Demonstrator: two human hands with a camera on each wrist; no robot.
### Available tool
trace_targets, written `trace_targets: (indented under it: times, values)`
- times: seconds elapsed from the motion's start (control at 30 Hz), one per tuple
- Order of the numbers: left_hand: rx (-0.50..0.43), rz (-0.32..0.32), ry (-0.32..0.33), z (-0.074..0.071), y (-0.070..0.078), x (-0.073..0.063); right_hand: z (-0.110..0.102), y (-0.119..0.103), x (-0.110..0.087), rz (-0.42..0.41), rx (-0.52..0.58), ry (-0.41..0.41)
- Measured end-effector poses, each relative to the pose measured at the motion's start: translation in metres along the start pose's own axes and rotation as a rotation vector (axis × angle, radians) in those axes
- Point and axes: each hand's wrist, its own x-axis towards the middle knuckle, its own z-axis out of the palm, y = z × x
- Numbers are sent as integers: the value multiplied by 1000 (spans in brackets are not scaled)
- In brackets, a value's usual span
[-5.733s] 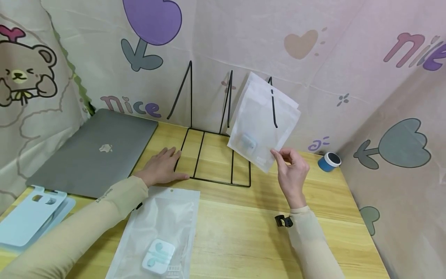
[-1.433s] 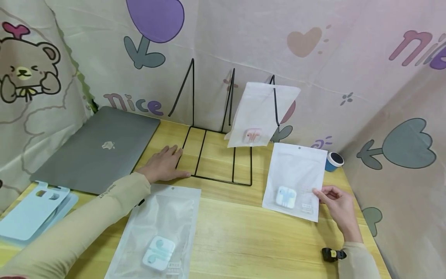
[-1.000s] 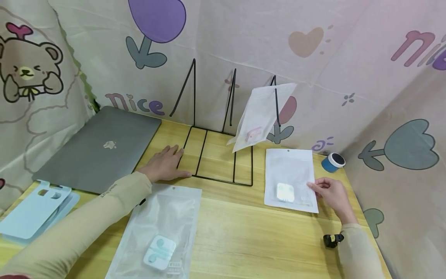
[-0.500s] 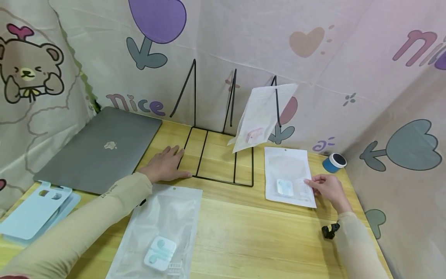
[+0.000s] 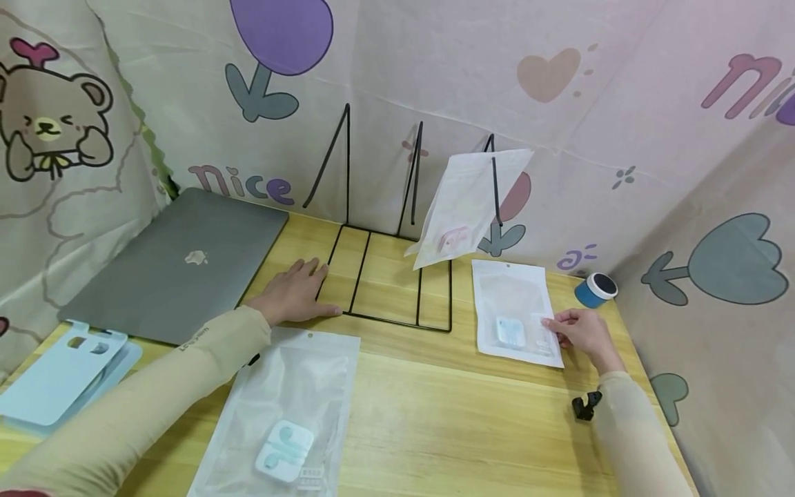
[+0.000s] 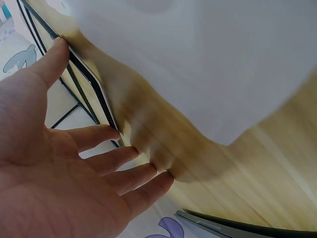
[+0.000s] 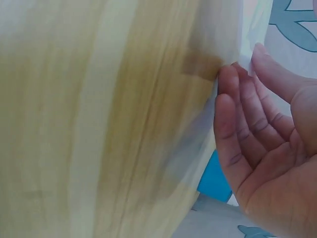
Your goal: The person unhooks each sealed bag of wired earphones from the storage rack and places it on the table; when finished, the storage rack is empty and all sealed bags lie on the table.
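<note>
A small pouch (image 5: 518, 290) of matte white, translucent film is held at its right edge by a right hand (image 5: 584, 335), the grip clamped with thumb and fingertips pinched together on the sheet. A pale, rounded-square case (image 5: 511, 333) is contained near the pouch's lower end. The pouch is held to the right of a rack (image 5: 397, 322) of thin black wire, by whose left front corner a left hand (image 5: 292, 293) is placed, its grip apart, fingers spread, the wire touched by the thumb. A hanging pouch (image 5: 468, 190) is carried at an angle on the rack's right-hand hook, a pink, boxy item (image 5: 454, 239) showing through its film. In the foreground, a large pouch (image 5: 304, 386), glossy and creased, is laid flat on the wood-grained bench (image 5: 422, 407), a squarish white case (image 5: 284, 451) with mint-green shapes seen inside. A flat grey laptop (image 5: 161, 269), light-blue plastic pieces (image 5: 56, 386) with cutouts and a squat blue jar (image 5: 595, 290) are also seen.

The large pouch's near end is cut off by the frame, and its upper left corner is covered by a beige sleeve (image 5: 143, 393). Small printed labels cannot be read. Whether the small pouch's far edge is touched to the bench cannot be told.
</note>
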Motion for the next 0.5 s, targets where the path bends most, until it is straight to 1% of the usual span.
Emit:
trace_targets:
  times: [0.07, 0.17, 0.27, 0.33, 0.4, 0.5]
  values:
    - [0, 1, 2, 0, 0, 0, -2, -3, 0, -29, -49, 0]
    - [-4, -1, 3, -1, 1, 0, -5, -13, -2, -69, -164, 10]
    - [-3, -1, -2, -2, 2, 0, -11, -29, -4, -100, -286, 40]
    - [-5, 1, -5, -2, 2, 1, -14, -42, -5, -129, -341, 65]
    - [-6, -1, -7, -2, 3, 1, -15, -57, -6, -166, -360, 84]
    - [-10, -7, -7, -2, 3, 0, -13, -78, -4, -238, -320, 89]
